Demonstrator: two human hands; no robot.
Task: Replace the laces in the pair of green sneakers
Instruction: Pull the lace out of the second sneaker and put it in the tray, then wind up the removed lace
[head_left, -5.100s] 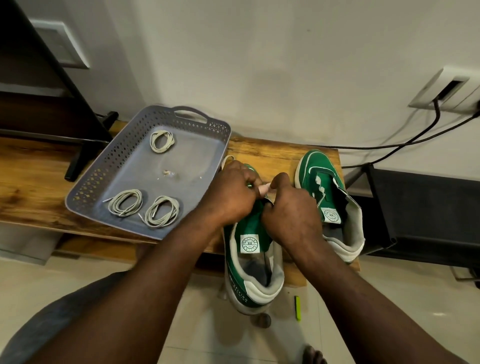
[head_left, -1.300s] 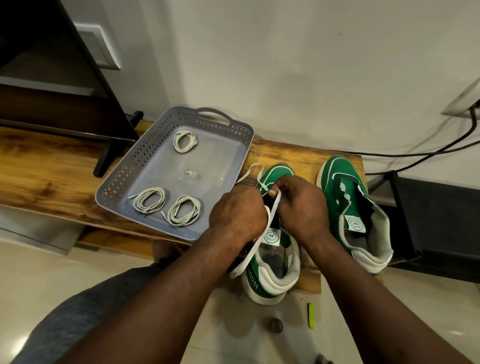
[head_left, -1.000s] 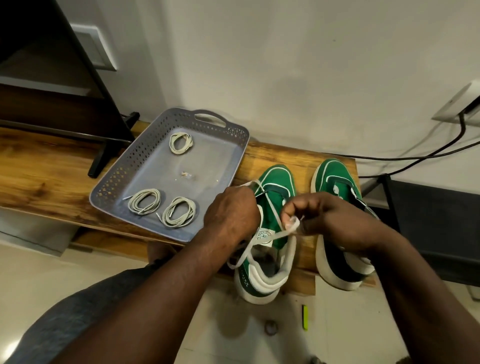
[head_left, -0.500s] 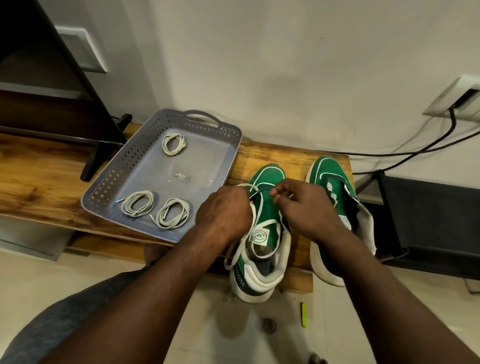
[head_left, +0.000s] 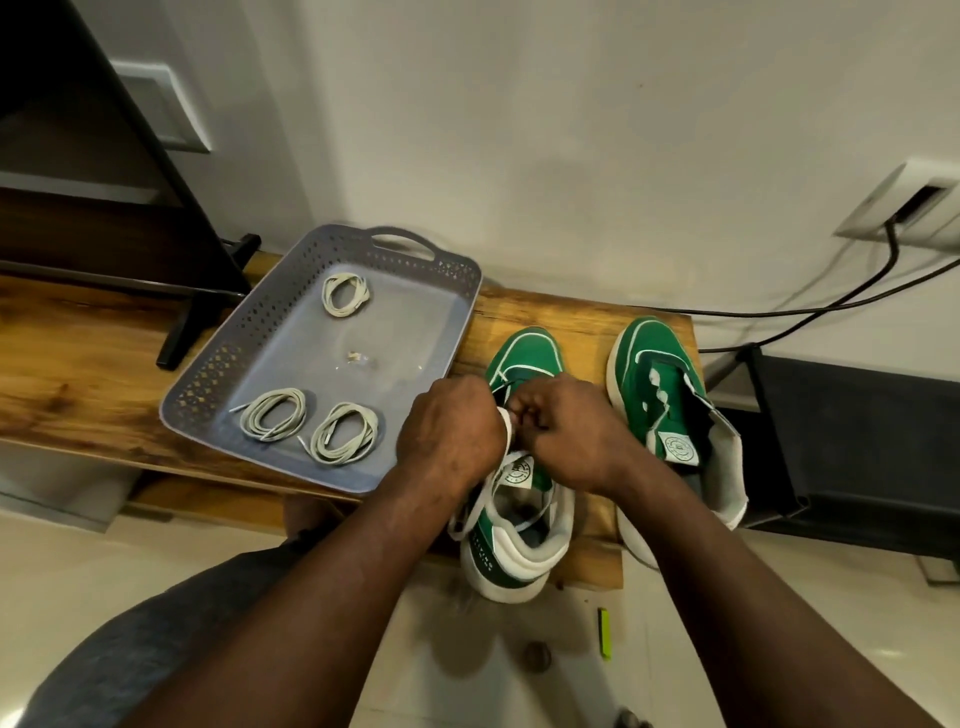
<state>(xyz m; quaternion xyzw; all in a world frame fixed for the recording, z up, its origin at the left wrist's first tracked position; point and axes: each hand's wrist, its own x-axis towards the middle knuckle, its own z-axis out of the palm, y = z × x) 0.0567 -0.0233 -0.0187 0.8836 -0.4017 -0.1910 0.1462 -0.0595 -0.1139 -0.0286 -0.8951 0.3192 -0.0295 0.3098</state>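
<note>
Left hand (head_left: 449, 436) and right hand (head_left: 566, 431), fingers curled, both pinch the white lace (head_left: 508, 422) over the near sneaker (head_left: 525, 358) at the counter (head_left: 545, 317) front edge (heel overhanging). The other sneaker (head_left: 657, 374) stands just beside it, at the right end.

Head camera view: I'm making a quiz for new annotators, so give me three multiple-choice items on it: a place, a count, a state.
1. The grey tray sits: A on the floor; B on the wooden bench, left of the left sneaker; C on the black stand.
2. The tray holds how many coiled laces: A two; B five; C three.
3. The left hand and right hand: A pinch the white lace over the left sneaker; B lie flat on the bench; C lift the tray.
B: its base rests on the wood beside the shoe. C: three coils show. A: curled fingers meet at the lace.
</note>
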